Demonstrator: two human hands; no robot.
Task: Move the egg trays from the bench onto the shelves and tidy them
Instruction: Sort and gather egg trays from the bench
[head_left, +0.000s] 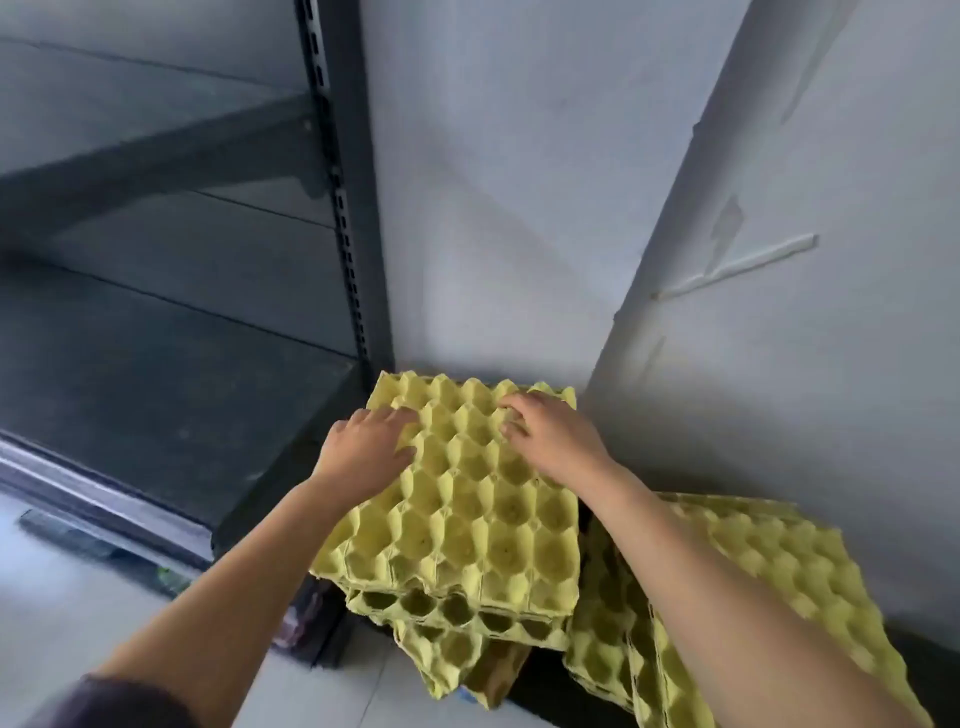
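Hands, left (363, 447) and right (550, 436), lie spread, each grip flat atop the yellow moulded-pulp egg tray stack (467, 519), beside another pile (769, 571); dark metal shelves (171, 384) leftward look bare, nothing shelved yet.

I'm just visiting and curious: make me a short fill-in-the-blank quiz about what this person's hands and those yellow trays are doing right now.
1. The moulded pulp egg trays are ____ in colour.
2. The left hand and the right hand both rest on the ____ tray of the stack.
3. The dark metal shelving unit stands to the ____ of that stack.
4. The cups of the top tray hold ____ eggs.

Missing words: yellow; top; left; no
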